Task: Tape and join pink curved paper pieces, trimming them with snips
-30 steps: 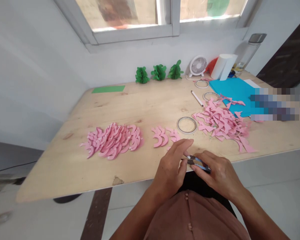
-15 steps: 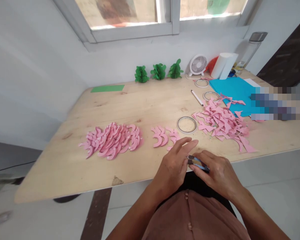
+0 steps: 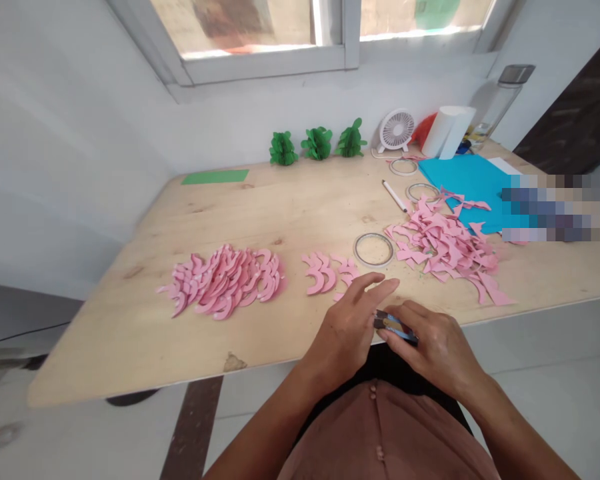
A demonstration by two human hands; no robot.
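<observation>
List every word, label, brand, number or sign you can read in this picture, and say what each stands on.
None can be read.
Blue-and-black tool in the right hand: any marking is too small to read.
Bottle-like item on the floor: red part too blurred.
White pen: no lettering visible.

A plain brown top (image 3: 420,430) with small, round, matching buttons (image 3: 379,454) down its front; black clothing (image 3: 391,365) shows beyond its hem.
</observation>
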